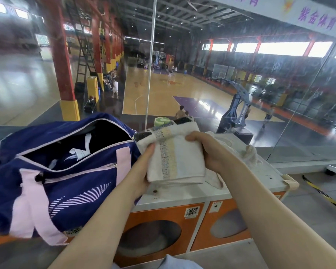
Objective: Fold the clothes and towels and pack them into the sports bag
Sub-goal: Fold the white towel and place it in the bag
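You hold the folded towel (175, 158) with both hands, just beside the open bag (66, 162). Your left hand (142, 171) grips its left edge, and your right hand (211, 150) grips its right side. If you let one side go, the towel may flop open. It could also catch on the zipper (81, 146).

Bag (70, 171) on cabinet (241, 183) left, folded towel (175, 152) right of bag btwn hands, cloth (250, 154) behind-right
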Action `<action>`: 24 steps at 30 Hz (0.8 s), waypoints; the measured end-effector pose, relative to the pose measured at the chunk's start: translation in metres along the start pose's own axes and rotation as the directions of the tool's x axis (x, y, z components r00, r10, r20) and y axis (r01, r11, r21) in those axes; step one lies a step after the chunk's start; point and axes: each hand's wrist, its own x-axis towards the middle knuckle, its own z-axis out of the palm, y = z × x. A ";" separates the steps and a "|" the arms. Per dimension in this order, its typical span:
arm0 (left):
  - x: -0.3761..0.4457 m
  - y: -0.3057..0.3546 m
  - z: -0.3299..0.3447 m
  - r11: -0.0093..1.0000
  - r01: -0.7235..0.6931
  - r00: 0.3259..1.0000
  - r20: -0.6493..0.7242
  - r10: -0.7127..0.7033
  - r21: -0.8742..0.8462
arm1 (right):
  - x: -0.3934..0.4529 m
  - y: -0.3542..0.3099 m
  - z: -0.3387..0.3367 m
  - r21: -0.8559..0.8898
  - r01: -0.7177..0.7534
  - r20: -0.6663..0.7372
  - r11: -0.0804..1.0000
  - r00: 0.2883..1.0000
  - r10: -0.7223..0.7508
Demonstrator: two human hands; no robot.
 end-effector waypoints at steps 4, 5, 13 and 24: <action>-0.021 0.038 -0.021 0.974 -0.200 0.971 -0.111 0.211 0.105 | 0.000 -0.011 0.027 0.067 0.043 0.084 0.997 0.995 -0.049; -0.026 0.046 -0.029 0.957 -0.236 0.957 -0.132 0.259 0.167 | 0.002 -0.012 0.035 0.072 0.038 0.098 0.997 0.994 -0.045; -0.065 0.106 -0.101 0.819 -0.282 0.815 -0.325 0.479 0.501 | 0.033 -0.002 0.133 -0.054 0.063 0.135 0.997 0.989 -0.055; -0.088 0.134 -0.192 0.754 -0.084 0.874 -0.315 0.370 0.652 | 0.073 0.023 0.242 -0.801 0.548 0.428 0.241 0.806 -0.409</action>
